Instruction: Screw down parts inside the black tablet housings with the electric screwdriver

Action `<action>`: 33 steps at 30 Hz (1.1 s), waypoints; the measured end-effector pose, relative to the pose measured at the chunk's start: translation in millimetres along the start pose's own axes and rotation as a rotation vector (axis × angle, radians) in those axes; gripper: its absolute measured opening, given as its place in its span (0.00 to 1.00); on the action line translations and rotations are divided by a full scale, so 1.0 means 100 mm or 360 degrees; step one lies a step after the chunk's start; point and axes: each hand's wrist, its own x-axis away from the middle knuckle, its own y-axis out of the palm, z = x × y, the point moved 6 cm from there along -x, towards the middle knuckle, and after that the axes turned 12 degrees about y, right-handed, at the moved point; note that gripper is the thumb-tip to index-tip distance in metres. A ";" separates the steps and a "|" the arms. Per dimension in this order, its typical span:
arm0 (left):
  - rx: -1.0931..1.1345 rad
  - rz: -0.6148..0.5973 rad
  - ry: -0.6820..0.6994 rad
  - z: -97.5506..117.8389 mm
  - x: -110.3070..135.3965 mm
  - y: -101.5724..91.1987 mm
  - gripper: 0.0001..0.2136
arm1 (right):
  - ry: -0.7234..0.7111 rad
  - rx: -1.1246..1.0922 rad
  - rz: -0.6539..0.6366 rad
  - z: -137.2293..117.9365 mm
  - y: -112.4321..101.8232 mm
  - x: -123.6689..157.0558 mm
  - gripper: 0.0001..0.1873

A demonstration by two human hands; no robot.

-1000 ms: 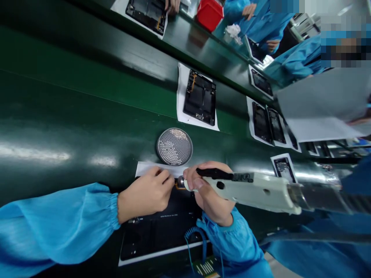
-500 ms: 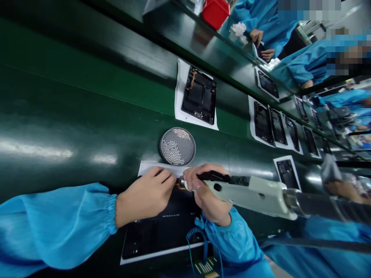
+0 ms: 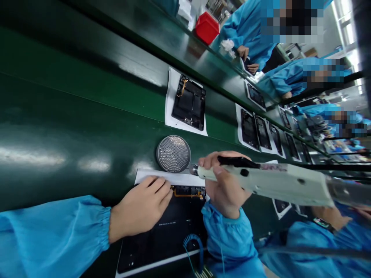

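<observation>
While our right hand wraps the long pale-green plastic driver, its nose just beside the round grey perforated dish, our left hand rests on the flat black rectangular tablet housing, near; whether it pinches anything, we cannot tell. Swinging back too low could snag the thin orange ribbon cable.

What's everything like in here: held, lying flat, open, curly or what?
Large flat black device: lying on white paper, orange ribbon strip uncovered
Bare left hand: fingers bent at that device's upper edge
Long pale plastic driver: held, tip near the dish
Bare right hand: grip closed around the driver
Round grey dotted dish: lying flat
Black device beyond the dish: open, insides showing
Blue plastic cord: coiled, curving
Red plastic box: contents unclear
</observation>
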 end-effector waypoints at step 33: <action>0.0095 -0.0028 -0.0116 0.00 0.00 0.00 0.18 | 0.0188 0.0108 0.0060 0.34 -0.02 -0.04 0.10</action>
